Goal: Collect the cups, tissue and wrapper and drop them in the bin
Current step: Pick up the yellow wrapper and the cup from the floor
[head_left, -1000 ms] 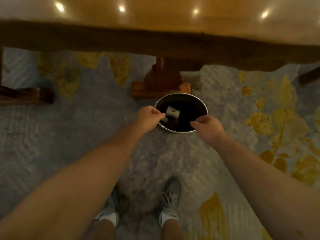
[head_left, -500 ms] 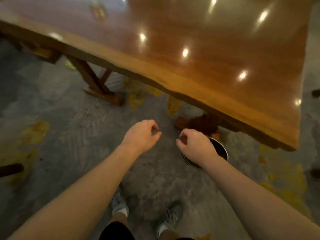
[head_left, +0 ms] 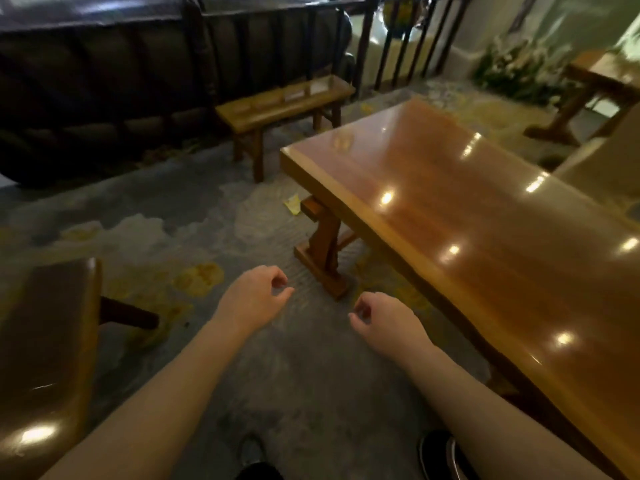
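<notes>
Both my hands hang empty over the grey floor, fingers loosely curled. My left hand (head_left: 254,296) is a little ahead of my right hand (head_left: 384,320), which is near the long wooden table's (head_left: 485,216) front edge. A small yellow crumpled wrapper (head_left: 292,203) lies on the floor by the table's near leg, well ahead of both hands. At the bottom edge a dark round thing with a pale rim (head_left: 437,453), probably the bin, shows beside my right forearm, mostly hidden. No cups or tissue are in sight.
A low wooden bench (head_left: 284,105) stands ahead by a dark sofa (head_left: 104,71) and railing. A wooden stool (head_left: 45,348) is close on my left. Another table (head_left: 588,88) and plants sit at the far right. The table leg (head_left: 323,254) stands just ahead of my hands.
My hands have come away from the bin, where a white item dropped in. My view has lifted and swung left along the table, so the bin now lies at the bottom edge.
</notes>
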`<state>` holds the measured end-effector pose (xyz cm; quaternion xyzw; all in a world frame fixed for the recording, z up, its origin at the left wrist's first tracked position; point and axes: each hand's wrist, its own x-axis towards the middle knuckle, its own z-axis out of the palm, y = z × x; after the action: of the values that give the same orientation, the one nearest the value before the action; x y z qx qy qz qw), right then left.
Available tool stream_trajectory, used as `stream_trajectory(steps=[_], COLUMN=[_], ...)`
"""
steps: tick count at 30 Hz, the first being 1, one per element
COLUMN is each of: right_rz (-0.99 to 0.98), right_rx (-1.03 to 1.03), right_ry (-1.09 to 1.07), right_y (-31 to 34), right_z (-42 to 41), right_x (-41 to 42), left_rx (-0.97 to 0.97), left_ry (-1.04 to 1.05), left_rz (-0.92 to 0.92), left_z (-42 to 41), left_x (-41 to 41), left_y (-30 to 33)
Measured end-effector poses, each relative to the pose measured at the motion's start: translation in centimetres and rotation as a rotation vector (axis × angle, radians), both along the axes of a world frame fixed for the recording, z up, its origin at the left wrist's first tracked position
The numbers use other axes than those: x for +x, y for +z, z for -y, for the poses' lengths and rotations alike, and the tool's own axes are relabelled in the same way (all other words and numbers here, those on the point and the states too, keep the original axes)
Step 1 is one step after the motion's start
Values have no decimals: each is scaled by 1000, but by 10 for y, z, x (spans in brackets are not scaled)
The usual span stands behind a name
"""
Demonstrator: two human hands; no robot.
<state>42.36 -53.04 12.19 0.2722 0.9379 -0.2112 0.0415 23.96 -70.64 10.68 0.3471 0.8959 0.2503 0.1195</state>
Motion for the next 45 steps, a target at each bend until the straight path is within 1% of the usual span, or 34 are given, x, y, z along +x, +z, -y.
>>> stream_trajectory(steps=[4,9,16,20,25,30,34,40,45], right_rz=[-30,-63,-18,17,17,18,24,36,78], right_rx=[43,36,41,39,29,36,21,29,17], right_ry=[32,79,168,200,225,205,192,83,-83], right_y=[17,30,27,13,-7,-8,-6,-22,-37], right_z=[24,46,35,16,-28,-72,-105,-142,-174], right_x=[-81,-169,-280,-348,-450,-542,-596,-656,-712], left_rx=[3,-31,-49,-84,-147,-180,-168,-156,-164], left_ry=[30,76,110,88,100,128,107,-19,-212], left_rz=[-28,-71,-94,-99,-134,-121,-113,-68,-8], left_z=[40,73,72,50,8,-37,-77,-138,-201], left_x=[-73,-156,-251,-308,-401,-493,-552,-630,-714], left_y=[19,36,36,31,28,37,39,27,5])
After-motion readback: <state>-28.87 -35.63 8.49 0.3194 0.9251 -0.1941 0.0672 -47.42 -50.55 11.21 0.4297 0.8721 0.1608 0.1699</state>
